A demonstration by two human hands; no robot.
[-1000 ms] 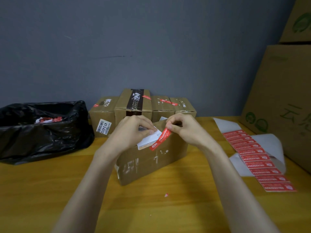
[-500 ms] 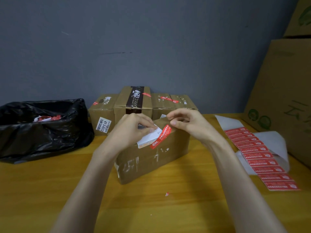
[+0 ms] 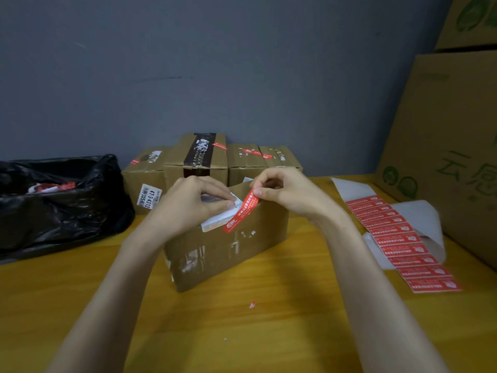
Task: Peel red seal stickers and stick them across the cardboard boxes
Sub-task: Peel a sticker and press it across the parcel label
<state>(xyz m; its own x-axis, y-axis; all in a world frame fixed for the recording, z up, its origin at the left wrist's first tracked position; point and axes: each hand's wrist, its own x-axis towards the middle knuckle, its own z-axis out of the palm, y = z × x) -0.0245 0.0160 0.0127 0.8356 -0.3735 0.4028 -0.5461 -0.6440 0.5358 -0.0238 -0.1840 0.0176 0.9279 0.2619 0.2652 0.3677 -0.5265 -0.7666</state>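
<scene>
A worn cardboard box point(image 3: 228, 254) stands at the middle of the yellow table point(image 3: 242, 332). A red seal sticker point(image 3: 240, 211) runs slantwise from the box's top edge down its front face, beside a white label point(image 3: 217, 220). My right hand point(image 3: 285, 192) pinches the sticker's upper end at the box top. My left hand point(image 3: 191, 203) rests on the box top with its fingertips pressing by the white label. A strip of red seal stickers point(image 3: 400, 243) on white backing paper lies at the right.
Several sealed cardboard boxes point(image 3: 199, 157) stand in a row against the grey wall behind. A black rubbish bag point(image 3: 59, 200) with scraps sits at the left. Large cartons point(image 3: 451, 146) rise at the right edge. A small red scrap point(image 3: 252, 305) lies in front of the box.
My right hand has drawn the sticker's upper end up over the box's top edge, and the sticker now lies flatter on the front face. My left hand stays on the box.
</scene>
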